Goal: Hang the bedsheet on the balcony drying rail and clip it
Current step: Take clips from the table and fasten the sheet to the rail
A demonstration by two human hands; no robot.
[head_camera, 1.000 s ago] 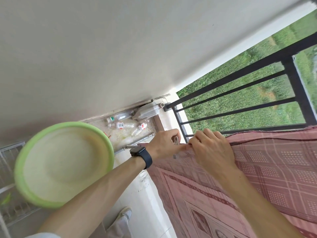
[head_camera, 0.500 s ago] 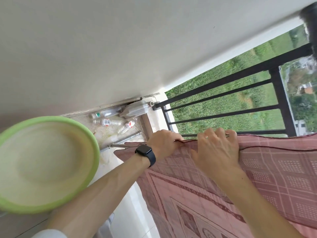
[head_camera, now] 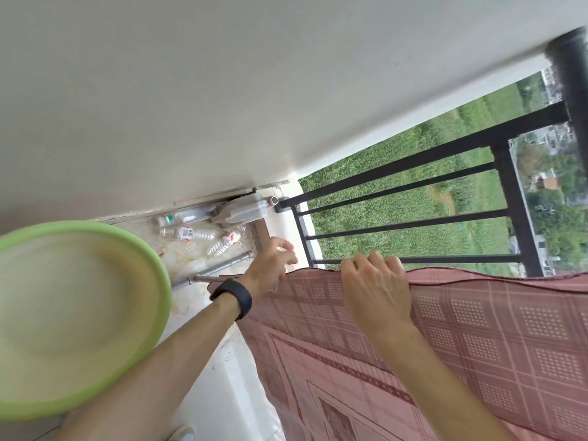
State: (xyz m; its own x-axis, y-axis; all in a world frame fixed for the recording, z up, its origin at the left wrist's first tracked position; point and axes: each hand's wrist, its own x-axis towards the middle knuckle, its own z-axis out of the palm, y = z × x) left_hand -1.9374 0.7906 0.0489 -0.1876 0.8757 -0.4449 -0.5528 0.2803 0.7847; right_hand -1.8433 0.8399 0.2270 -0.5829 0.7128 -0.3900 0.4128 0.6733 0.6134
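Seen from above, with the view tilted: a balcony. Draped over the black balcony rail (head_camera: 413, 260), a pink bedsheet (head_camera: 461, 361) woven in checks and dotted squares, hanging down the near side and covering the rail from close to its left end out past the right edge of the view.

On the sheet's top edge, the right hand (head_camera: 375, 294), back upward, fingers (head_camera: 377, 261) curled over the fold and gripping the cloth against the rail.

At the sheet's left corner, just beside the rail's left end, the left hand (head_camera: 273, 265), blurred, fingers loosely bent and slightly spread. Touching the corner or just off it: impossible to tell, and likewise whether pinching anything. On the left wrist, a black smartwatch (head_camera: 235, 297).

Left of the left forearm, a wide light-green basin (head_camera: 79, 313), blurred, filling the lower left of the view.

On the floor (head_camera: 191, 259), in the corner where the white wall (head_camera: 222, 90) meets the rail's left end, several clear plastic bottles (head_camera: 191, 233) lying on their sides and a larger clear container (head_camera: 243, 211). Near them, a metal pipe (head_camera: 219, 267) lying flat. At the bottom edge of the view, the toe of a pale shoe (head_camera: 182, 434).

Beyond the rail, a green field (head_camera: 413, 202) and some rooftops (head_camera: 547, 183) at the upper right.
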